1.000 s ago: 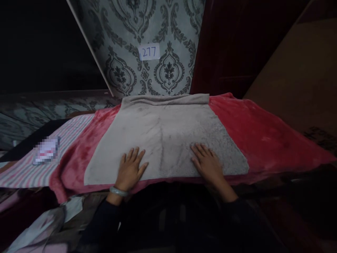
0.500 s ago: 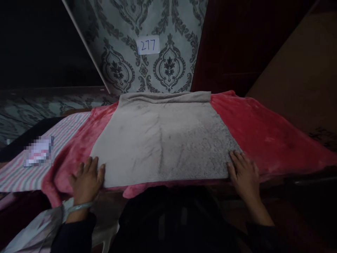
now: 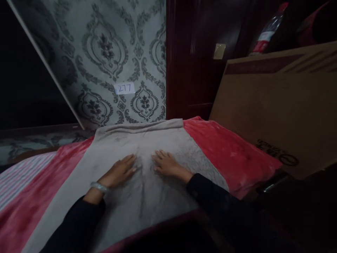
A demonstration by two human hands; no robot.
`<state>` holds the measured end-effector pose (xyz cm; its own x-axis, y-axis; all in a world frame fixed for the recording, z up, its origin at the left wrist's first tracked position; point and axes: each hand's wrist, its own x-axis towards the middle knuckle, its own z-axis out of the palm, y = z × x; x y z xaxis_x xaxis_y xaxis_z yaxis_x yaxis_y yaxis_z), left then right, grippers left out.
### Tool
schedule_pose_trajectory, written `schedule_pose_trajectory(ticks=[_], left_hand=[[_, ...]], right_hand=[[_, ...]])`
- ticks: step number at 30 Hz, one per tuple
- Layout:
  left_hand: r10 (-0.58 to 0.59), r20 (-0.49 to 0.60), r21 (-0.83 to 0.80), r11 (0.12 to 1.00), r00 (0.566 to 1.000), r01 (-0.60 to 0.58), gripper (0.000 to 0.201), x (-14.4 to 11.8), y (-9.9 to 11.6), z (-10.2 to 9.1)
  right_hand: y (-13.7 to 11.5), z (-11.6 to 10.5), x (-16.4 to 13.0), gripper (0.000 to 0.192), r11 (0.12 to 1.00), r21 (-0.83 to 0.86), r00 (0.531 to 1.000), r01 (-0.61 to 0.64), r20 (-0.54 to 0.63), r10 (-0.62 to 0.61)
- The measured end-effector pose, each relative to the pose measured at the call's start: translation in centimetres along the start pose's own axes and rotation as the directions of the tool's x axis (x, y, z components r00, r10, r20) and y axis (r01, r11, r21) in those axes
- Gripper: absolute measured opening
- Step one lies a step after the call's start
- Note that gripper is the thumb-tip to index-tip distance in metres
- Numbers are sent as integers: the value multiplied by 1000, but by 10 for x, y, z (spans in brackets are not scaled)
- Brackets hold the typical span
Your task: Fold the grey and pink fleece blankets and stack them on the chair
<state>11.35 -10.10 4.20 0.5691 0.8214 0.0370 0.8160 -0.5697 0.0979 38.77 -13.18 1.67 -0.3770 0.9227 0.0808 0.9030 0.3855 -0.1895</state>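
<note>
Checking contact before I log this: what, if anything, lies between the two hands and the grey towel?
Nothing visible does. The left hand and the right hand both lie flat, palms down, directly on the grey fleecy towel, which is spread over the red plush blanket.

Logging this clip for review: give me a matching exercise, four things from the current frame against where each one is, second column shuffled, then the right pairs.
Things:
1. grey towel
2. paper label reading 277
3. cardboard box
4. bracelet

Places:
A. on the patterned wall
B. on the wrist of the left hand
C. spread flat on the red blanket, under both palms
D. standing at the blanket's right edge

Pairs: 1-C, 2-A, 3-D, 4-B. The right hand lies flat on the towel too, close beside the left.
</note>
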Motion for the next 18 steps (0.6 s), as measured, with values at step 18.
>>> schedule_pose_trajectory(ticks=[18], left_hand=[[-291,-52,75,953,955,295,61,65,-40,54]], right_hand=[[153,1,28,64,788,55,774,-613,-159,613]])
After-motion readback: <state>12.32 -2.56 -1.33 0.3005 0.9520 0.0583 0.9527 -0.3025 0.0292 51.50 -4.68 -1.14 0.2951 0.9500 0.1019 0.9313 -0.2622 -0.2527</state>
